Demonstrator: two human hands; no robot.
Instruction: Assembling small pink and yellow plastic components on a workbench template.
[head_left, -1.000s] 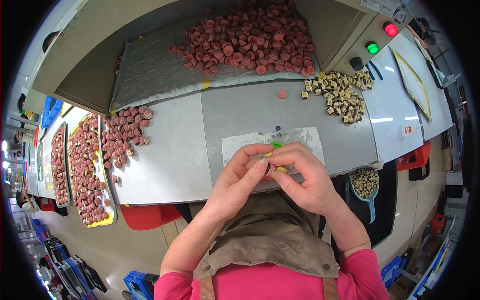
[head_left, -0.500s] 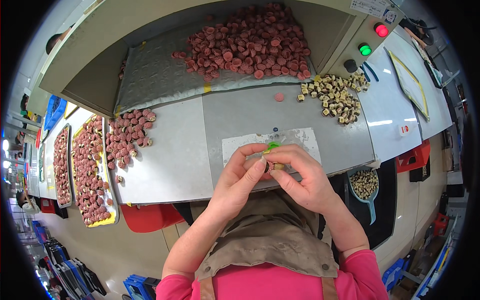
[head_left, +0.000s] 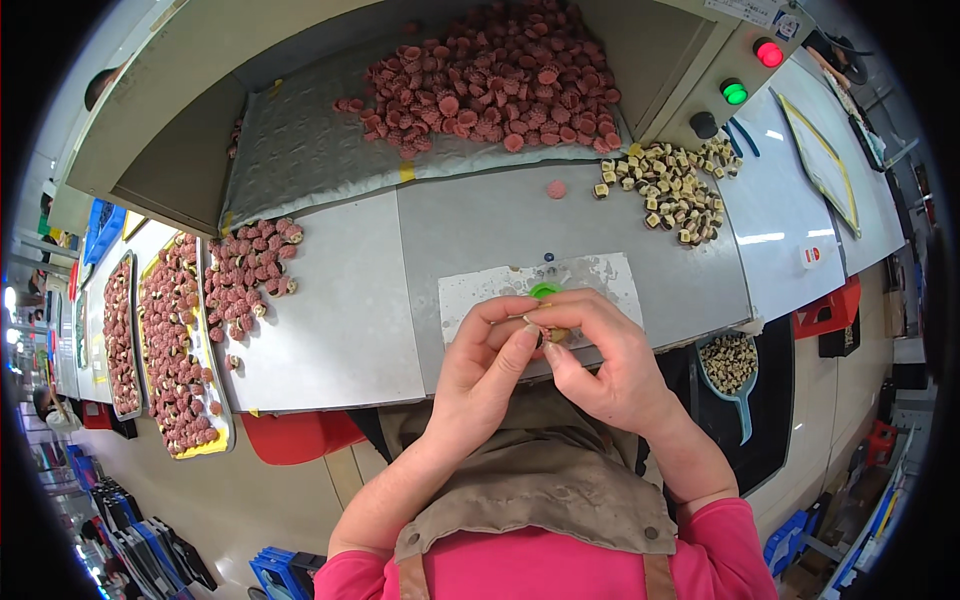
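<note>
My left hand [head_left: 480,370] and my right hand [head_left: 615,370] meet over the near edge of the table, fingertips closed around a small pink raspberry-shaped piece [head_left: 553,338]. Fingers cover most of it; a dark part and a yellowish part show between them. Just beyond the fingertips, a green round thing [head_left: 545,290] rests on a stained white board [head_left: 470,292], partly hidden by my hands. A tiny dark blue round thing [head_left: 549,258] lies past the board. Farther off is a single pink raspberry-shaped cup [head_left: 555,189].
Hollow raspberry-shaped cups [head_left: 490,95] are heaped under the grey hood [head_left: 160,120]. Cream-and-brown cubes [head_left: 685,190] lie at right. Filled raspberry pieces [head_left: 250,270] sit at left beside loaded trays [head_left: 222,400]. A blue scoop [head_left: 743,405] holds small pieces below right. A red stool [head_left: 300,435] stands below left.
The view has shifted slightly. My hands stay together on the raspberry-shaped piece, and my fingertips have moved a little around it, covering more of its pink side.
</note>
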